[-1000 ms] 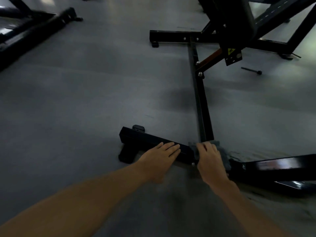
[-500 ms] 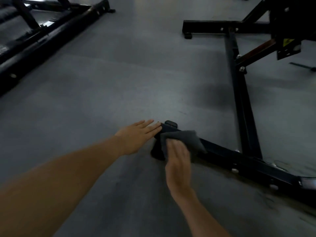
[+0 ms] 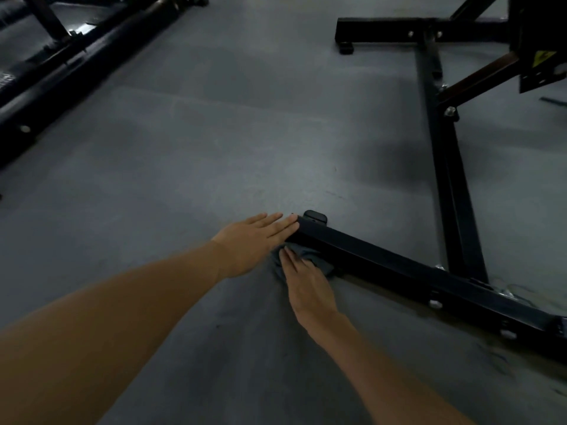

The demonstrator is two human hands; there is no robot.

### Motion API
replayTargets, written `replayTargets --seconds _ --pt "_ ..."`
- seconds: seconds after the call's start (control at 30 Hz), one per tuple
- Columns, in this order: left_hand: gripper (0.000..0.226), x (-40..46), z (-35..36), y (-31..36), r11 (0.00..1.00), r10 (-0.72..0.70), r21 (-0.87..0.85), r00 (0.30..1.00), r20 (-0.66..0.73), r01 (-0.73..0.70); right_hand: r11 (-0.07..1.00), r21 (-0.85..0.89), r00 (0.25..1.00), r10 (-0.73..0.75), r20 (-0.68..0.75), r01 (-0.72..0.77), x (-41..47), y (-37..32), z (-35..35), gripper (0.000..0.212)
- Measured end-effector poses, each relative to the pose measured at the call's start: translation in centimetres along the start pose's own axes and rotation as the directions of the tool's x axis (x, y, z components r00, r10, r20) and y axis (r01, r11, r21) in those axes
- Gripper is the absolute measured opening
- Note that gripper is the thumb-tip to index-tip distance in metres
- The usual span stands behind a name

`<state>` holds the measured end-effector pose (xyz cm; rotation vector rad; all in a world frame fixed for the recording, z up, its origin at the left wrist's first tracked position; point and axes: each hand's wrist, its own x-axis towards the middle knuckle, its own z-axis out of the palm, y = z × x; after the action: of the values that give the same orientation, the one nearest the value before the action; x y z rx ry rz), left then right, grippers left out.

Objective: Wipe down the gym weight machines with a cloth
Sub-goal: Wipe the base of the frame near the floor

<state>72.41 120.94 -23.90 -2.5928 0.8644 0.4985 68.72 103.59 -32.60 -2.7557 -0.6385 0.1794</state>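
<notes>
I see the cloth (image 3: 310, 259) bunched on the floor (image 3: 214, 148) against the near side of the bar (image 3: 399, 265), close to its left end. My right hand (image 3: 306, 289) lies flat on the cloth, fingers straight and together, pressing it to the bar's side; nothing is gripped. My left hand (image 3: 254, 240) is released too, fingers stretched out, their tips touching the end of the bar just above the cloth. A black foot (image 3: 316, 216) sits behind that end. The bar runs right toward the frame's long rail (image 3: 445, 154), which leads away to a cross bar (image 3: 399, 30) at the far right. Another machine (image 3: 61, 69) lies along the floor's far left edge.
</notes>
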Motion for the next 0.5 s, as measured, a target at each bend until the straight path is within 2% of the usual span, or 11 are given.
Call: replayTargets --seconds 0.1,0.2,0.27,0.33,0.37,0.4,0.43,0.47,0.5 --pt "0.082 0.2 -0.7 0.2 0.998 -0.013 0.061 1.000 0.000 0.013 1.000 -0.014 1.000 0.019 0.008 -0.019 -1.5 1.1 -0.2 0.060" --pt "0.073 0.5 -1.8 1.1 0.981 -0.008 0.193 1.000 -0.016 0.010 0.985 -0.027 0.985 0.166 -0.051 -0.168 -4.6 3.4 -0.6 0.057" --pt "0.067 0.9 -2.6 2.2 0.959 0.059 0.281 0.997 -0.055 -0.041 0.955 0.122 0.959 0.277 -0.051 -0.270 -6.3 3.3 -1.3 0.054" --pt "0.067 2.0 -3.8 3.7 0.962 0.102 0.265 0.985 -0.140 -0.062 0.842 0.381 0.911 0.413 -0.002 -0.381 -8.0 2.8 -3.6 0.047" --pt "0.067 2.9 -4.9 4.8 0.977 0.117 0.201 0.973 -0.200 -0.076 0.742 0.516 0.872 0.490 0.018 -0.427 -9.0 2.9 -5.3 0.043" --pt "0.067 3.8 -6.0 6.0 0.991 0.131 0.040 0.958 -0.256 -0.124 0.618 0.635 0.821 0.570 0.045 -0.464 -9.9 3.3 -6.7 0.042" --pt "0.064 4.9 -7.7 7.4 0.966 0.137 -0.184 0.962 -0.235 -0.183 0.482 0.731 0.766 0.637 0.086 -0.483 -11.0 4.0 -7.8 0.044" --pt "0.062 5.4 -9.1 8.4 0.888 0.148 -0.416 0.978 -0.146 -0.196 0.349 0.801 0.718 0.682 0.139 -0.486 -11.9 4.4 -8.5 0.044" --pt "0.062 6.2 -10.7 9.8 0.794 0.191 -0.578 0.980 -0.056 -0.188 0.200 0.861 0.657 0.730 0.187 -0.468 -13.0 5.3 -9.4 0.037"
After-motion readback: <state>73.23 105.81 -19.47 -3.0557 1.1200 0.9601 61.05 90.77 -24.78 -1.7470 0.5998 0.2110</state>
